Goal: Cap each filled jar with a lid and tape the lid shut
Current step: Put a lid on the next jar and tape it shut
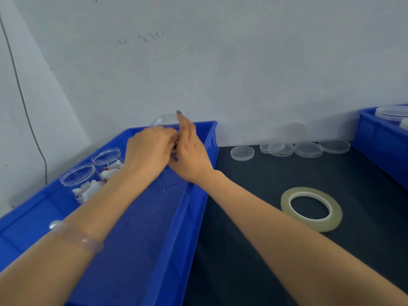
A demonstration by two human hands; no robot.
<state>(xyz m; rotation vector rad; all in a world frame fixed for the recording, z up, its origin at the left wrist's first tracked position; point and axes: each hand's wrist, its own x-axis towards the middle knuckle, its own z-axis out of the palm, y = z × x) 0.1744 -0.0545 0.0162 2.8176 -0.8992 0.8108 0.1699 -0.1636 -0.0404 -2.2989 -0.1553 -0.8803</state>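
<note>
Blue bin [143, 228], filled jars [77, 176]; left hand [150, 149], right hand [189, 152] together at clear jar [164, 120], grip unclear; tape roll [285, 202], lids [308, 149] nearby

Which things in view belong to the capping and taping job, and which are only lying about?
For the job: two filled jars, held jar, loose lids, tape roll, blue bin.
Only lying about: wall cable, bracelet.

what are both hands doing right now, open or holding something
Left hand: fingers curled round a clear jar, which is mostly hidden.
Right hand: open, fingers straight, close against the left hand.
</note>
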